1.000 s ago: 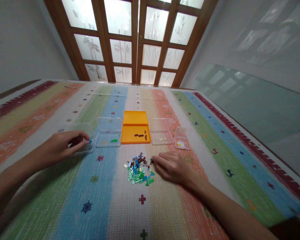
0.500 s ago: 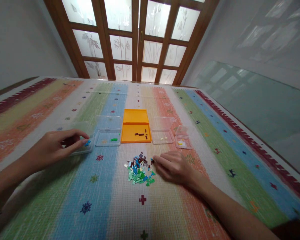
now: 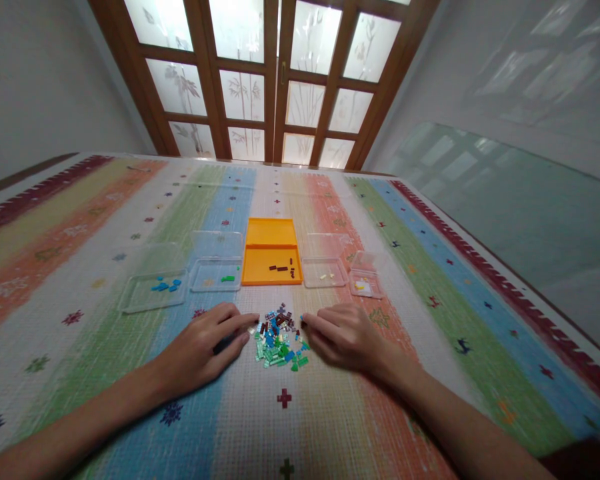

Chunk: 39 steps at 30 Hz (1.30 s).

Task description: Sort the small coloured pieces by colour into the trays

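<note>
A pile of small toy building bricks (image 3: pixel 279 343) in green, blue, dark brown and pale colours lies on the striped tablecloth between my hands. My left hand (image 3: pixel 213 343) is at the pile's left edge, thumb and forefinger apart, with nothing seen between them. On the other side my right hand (image 3: pixel 347 337) rests with its fingers curled together. A tiny dark and bluish bit shows at its fingertips, too small to make out. Several blue bricks (image 3: pixel 167 285) lie in the clear box (image 3: pixel 130 303) at far left.
Behind the pile, an open orange case (image 3: pixel 260 275) holds a few dark brown bricks. A clear box (image 3: pixel 205 283) with green bricks is left of it. Rightward are a clear box (image 3: pixel 325 281) with pale pieces and a smaller box (image 3: pixel 377 290) with yellow and white ones.
My left hand has moved right, from the far left box of blue bricks to the pile's left edge, and its fingers have parted. My right hand has hardly moved.
</note>
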{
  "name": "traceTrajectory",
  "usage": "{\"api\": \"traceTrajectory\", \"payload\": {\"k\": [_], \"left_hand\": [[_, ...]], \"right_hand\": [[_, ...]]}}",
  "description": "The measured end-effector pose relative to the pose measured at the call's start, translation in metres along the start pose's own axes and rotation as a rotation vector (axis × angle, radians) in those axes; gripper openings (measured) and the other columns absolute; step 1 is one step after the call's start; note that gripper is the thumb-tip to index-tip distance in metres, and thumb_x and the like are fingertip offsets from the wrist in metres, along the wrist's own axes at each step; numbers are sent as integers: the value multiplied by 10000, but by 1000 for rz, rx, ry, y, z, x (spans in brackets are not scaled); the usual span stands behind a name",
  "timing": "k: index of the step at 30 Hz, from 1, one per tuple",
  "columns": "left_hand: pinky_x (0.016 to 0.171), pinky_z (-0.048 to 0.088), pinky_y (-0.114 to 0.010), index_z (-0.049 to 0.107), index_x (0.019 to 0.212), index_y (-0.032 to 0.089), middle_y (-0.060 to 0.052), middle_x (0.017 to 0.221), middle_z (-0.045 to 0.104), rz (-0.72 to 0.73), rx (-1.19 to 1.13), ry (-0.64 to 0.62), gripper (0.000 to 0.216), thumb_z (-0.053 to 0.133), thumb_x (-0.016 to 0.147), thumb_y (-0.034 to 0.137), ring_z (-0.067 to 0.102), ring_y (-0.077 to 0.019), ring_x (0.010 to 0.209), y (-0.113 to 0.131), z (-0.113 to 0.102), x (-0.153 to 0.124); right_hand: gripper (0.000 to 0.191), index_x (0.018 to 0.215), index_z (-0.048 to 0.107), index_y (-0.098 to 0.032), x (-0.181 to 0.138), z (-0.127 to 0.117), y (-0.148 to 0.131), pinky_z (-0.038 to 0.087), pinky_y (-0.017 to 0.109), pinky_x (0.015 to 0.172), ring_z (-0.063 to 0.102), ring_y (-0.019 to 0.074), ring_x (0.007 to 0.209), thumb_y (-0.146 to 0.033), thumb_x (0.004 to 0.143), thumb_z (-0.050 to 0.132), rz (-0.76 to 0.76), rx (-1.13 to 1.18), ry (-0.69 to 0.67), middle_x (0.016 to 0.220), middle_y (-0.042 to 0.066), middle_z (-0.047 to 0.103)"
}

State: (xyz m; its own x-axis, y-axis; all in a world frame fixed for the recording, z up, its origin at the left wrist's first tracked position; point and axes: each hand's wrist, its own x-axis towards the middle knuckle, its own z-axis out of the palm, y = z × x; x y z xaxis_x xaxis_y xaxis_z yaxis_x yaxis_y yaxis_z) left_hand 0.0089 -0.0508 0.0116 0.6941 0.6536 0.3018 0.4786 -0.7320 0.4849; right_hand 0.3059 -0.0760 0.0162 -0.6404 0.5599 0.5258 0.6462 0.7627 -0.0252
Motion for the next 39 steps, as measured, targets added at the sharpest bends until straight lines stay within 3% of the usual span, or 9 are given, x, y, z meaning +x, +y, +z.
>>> {"api": "traceTrajectory", "payload": {"k": [4,11,18,24,28,34,39], "left_hand": [[725,506,-291,634,1305,240,-44,910,622,39,-19,-40,348,454,1009,209,603,-164,812,2,0,7],[794,512,-341,664,1108,210,-53,961,644,-17,-23,-71,218,481,992,233,621,-197,882,5,-1,9],[780,512,-334,659,1171,225,-60,976,655,-12,-28,-30,246,494,989,237,618,-198,882,4,3,5],[785,508,-328,633,1002,203,-49,948,658,-36,-72,-62,157,486,1004,256,621,-193,874,7,-1,5],[802,523,-313,626,1051,221,-37,971,653,-9,-95,-79,158,478,1022,266,628,-177,883,0,-22,4],[705,497,-252,677,1056,229,-17,948,661,39,21,50,149,560,975,275,604,-143,780,-38,-85,2],[649,433,-197,714,1015,193,26,796,659,-150,90,-11,234,591,958,384,550,-103,672,-75,-114,-6]], "right_hand": [[258,790,584,-188,1,1,-1,256,317,495,374,115,492,-155,999,435,-7,6,-5,571,-24,531],[274,782,578,-190,0,5,-1,257,316,497,359,114,487,-161,1001,414,-10,20,-23,570,-28,512],[248,825,590,-193,-1,8,-2,274,311,505,393,117,495,-171,997,414,-20,14,-30,583,-26,530],[254,827,603,-192,1,7,-5,284,305,501,403,118,490,-177,988,407,-23,34,-37,580,-29,526],[266,818,601,-191,1,8,-5,281,301,503,405,116,488,-170,987,397,-12,45,-31,571,-31,519],[260,813,597,-186,1,10,-3,268,305,503,386,113,480,-174,991,407,-15,53,-14,565,-33,515],[242,842,610,-177,1,9,-2,276,302,502,402,112,486,-154,981,414,-30,56,-12,576,-24,540]]}}
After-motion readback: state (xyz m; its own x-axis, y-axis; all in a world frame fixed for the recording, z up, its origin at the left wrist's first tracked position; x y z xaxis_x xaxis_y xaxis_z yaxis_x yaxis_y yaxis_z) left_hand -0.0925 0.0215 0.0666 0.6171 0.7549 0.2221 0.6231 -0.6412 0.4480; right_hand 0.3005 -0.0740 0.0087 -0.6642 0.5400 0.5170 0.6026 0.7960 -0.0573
